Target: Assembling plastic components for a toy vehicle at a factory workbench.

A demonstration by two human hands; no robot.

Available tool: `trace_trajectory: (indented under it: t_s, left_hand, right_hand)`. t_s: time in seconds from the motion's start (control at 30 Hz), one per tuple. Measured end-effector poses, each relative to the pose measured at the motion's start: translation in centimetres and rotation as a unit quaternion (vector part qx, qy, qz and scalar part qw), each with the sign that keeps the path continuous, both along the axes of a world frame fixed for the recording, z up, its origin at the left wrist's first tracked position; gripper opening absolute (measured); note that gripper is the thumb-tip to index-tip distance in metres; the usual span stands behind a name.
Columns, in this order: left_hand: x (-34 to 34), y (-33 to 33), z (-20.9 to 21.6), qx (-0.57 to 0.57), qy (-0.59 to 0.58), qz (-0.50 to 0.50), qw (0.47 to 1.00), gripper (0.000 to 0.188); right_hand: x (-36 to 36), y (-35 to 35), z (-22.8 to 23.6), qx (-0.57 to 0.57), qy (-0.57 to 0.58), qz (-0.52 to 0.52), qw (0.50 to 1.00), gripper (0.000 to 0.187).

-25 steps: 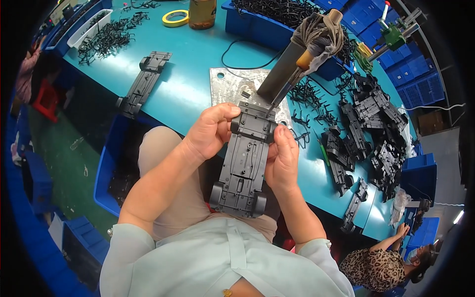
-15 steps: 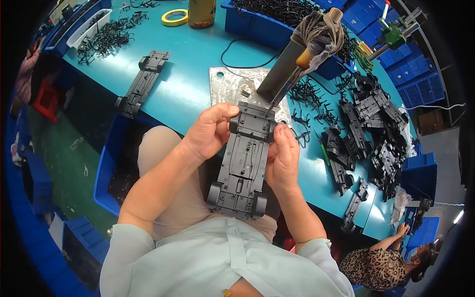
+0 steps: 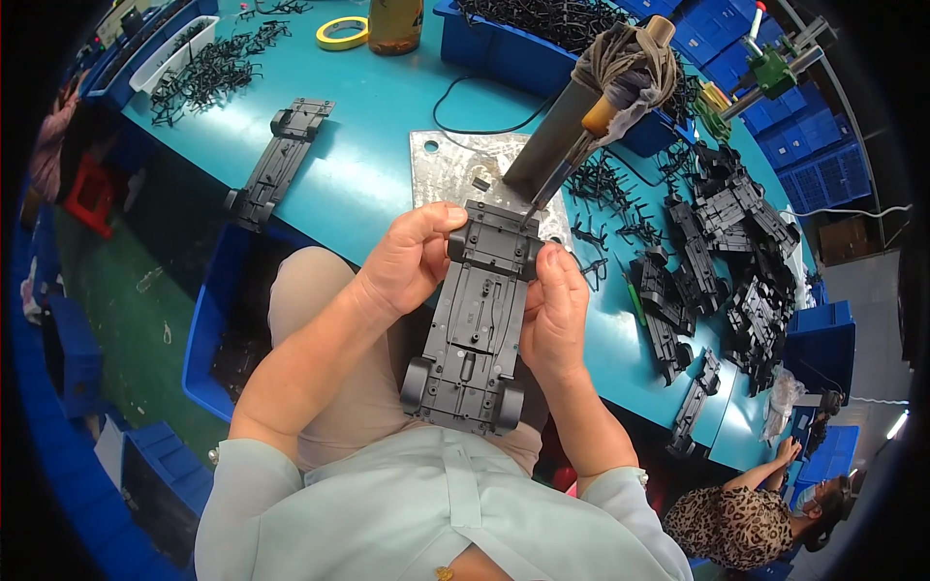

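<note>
A long black plastic toy-car chassis (image 3: 473, 315) is held between my two hands, one end over the table edge and the other near my lap. My left hand (image 3: 412, 259) grips its far left side, thumb near the corner. Along the far right side, the fingers of my right hand (image 3: 555, 308) are closed on it. Right by the chassis's far right corner is the thin tip of a fixed tool like a soldering iron (image 3: 564, 174), with an orange handle; whether they touch I cannot tell. Beneath lies a scratched metal plate (image 3: 438, 184).
A metal post (image 3: 547, 136) with rag wrapping holds the tool. Another chassis (image 3: 281, 165) lies on the left; a pile of chassis (image 3: 731, 218) is on the right. A blue bin (image 3: 499, 48) of black parts, yellow tape (image 3: 342, 34) and a bottle (image 3: 395, 27) stand behind. A co-worker (image 3: 746, 523) sits at right.
The near end of the chassis has shifted very slightly to the left and toward me. Both hands keep their grip in almost the same place.
</note>
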State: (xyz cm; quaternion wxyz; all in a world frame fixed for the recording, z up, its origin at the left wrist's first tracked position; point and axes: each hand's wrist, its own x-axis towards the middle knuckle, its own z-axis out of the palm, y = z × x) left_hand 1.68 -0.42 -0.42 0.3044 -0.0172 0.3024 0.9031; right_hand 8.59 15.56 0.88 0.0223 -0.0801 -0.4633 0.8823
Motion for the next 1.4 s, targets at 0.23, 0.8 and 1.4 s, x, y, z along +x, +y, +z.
trace_trajectory:
  t_s: [0.23,0.8,1.4]
  left_hand:
    - [0.0,-0.1,-0.2,0.004,-0.001,-0.001,1.000,0.012]
    - [0.0,-0.1,-0.3,0.011,-0.005,0.007,1.000,0.012]
    - [0.0,0.2,0.4,-0.004,-0.005,0.016,1.000,0.012]
  right_hand:
    - [0.1,0.2,0.2,0.003,0.012,0.003,1.000,0.016]
    - [-0.1,-0.1,0.4,0.011,-0.011,-0.006,1.000,0.017]
    - [-0.3,-0.2,0.2,0.018,-0.016,-0.019,1.000,0.016]
